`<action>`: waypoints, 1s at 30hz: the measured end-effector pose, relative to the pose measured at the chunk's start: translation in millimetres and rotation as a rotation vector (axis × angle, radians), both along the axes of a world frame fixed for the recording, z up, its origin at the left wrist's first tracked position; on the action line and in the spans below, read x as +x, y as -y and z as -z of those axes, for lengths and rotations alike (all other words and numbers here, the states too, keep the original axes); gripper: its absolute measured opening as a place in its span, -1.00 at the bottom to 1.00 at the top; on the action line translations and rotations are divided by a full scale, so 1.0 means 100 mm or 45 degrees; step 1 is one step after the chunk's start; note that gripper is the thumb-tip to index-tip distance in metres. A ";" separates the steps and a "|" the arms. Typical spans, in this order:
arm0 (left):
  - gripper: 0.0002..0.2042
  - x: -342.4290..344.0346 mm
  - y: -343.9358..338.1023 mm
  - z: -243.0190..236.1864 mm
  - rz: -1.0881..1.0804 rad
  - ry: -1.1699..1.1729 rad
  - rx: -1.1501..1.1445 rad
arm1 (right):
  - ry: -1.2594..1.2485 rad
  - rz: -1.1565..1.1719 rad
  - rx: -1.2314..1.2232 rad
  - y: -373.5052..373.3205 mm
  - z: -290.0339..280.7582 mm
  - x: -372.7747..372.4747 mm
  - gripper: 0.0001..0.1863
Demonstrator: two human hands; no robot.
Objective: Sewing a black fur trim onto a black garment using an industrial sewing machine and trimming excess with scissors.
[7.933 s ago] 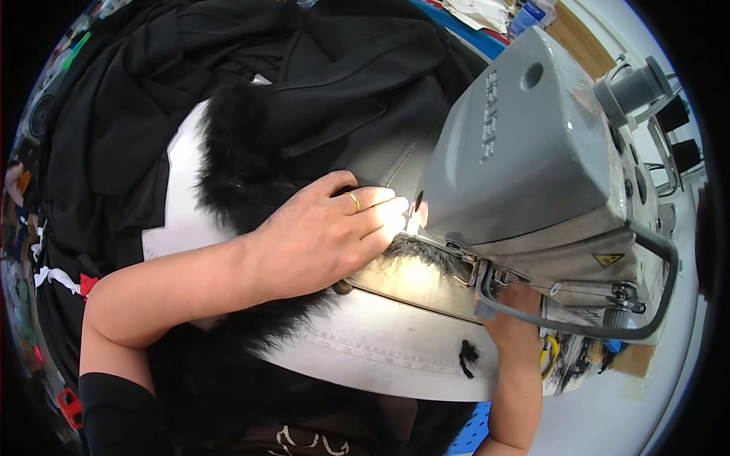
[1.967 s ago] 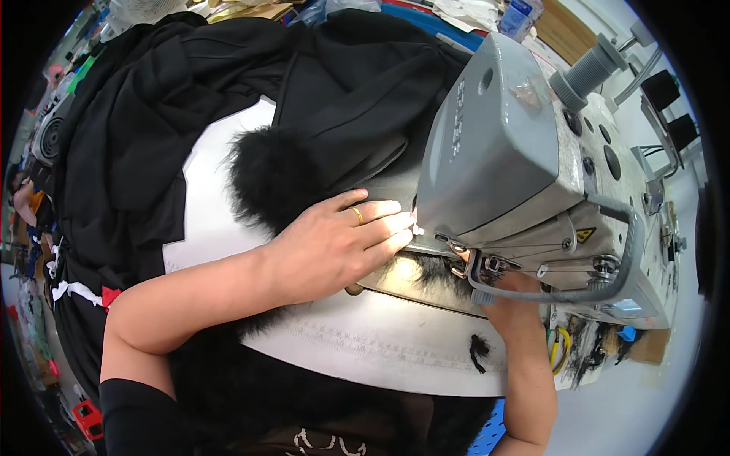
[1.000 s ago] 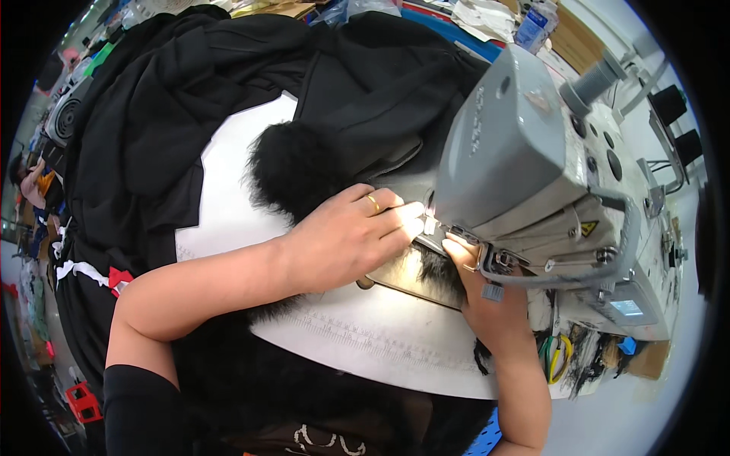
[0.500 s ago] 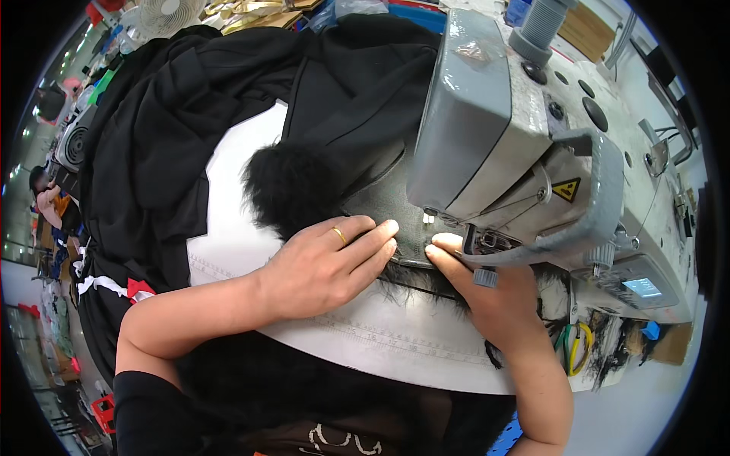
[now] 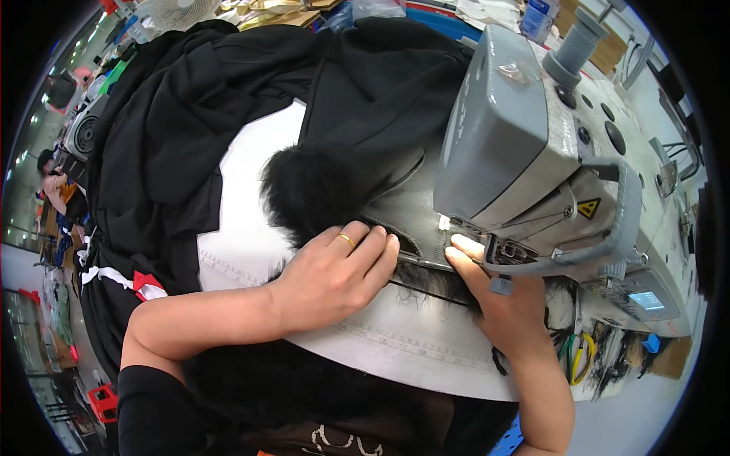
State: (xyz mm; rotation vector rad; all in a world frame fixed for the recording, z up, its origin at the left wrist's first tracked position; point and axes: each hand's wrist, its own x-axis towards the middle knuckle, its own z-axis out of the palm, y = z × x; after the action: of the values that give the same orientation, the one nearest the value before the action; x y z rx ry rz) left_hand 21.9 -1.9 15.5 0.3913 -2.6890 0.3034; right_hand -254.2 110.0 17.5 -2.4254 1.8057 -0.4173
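A black garment [image 5: 380,95] with long black fur trim [image 5: 315,186] runs under the head of a grey sewing machine [image 5: 494,121]. My left hand [image 5: 334,266], a gold ring on one finger, has its fingers curled down on the garment's edge beside a small gap between the layers. Its thumb is hidden. Close to the needle area, my right hand [image 5: 509,304] holds that same edge, thumb and forefinger near each other at the seam. The machine's guard covers part of this hand. Strands of fur stick out below the seam.
The white table [image 5: 403,349] has ruler markings along its near side. Yellow-and-green-handled scissors [image 5: 582,357] lie at the right, near black fur scraps [image 5: 612,357] and the machine's lit panel [image 5: 648,301]. A fan [image 5: 179,11] stands at the far left. A person [image 5: 53,186] is in the distance.
The view has shifted, so most things sit further right and lower. My left fingers have curled in and moved away from the right hand, and a gap at the garment's edge now shows.
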 end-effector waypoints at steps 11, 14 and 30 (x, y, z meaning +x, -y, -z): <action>-0.80 -0.05 -0.10 -0.19 -0.081 0.382 0.324 | 0.020 -0.033 -0.094 0.03 0.03 -0.02 -0.26; -0.80 -0.05 -0.10 -0.21 -0.089 0.339 0.302 | -0.018 -0.036 -0.101 0.03 0.02 -0.01 -0.26; -0.62 -0.04 0.04 0.01 0.169 0.024 0.206 | 0.039 -0.041 -0.094 0.04 -0.01 0.01 -0.29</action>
State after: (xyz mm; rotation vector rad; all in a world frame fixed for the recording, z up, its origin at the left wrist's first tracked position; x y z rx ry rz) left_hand 18.3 -5.8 14.7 0.2557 -2.7513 0.0510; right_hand -253.1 106.3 18.6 -2.4784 1.7667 -0.5250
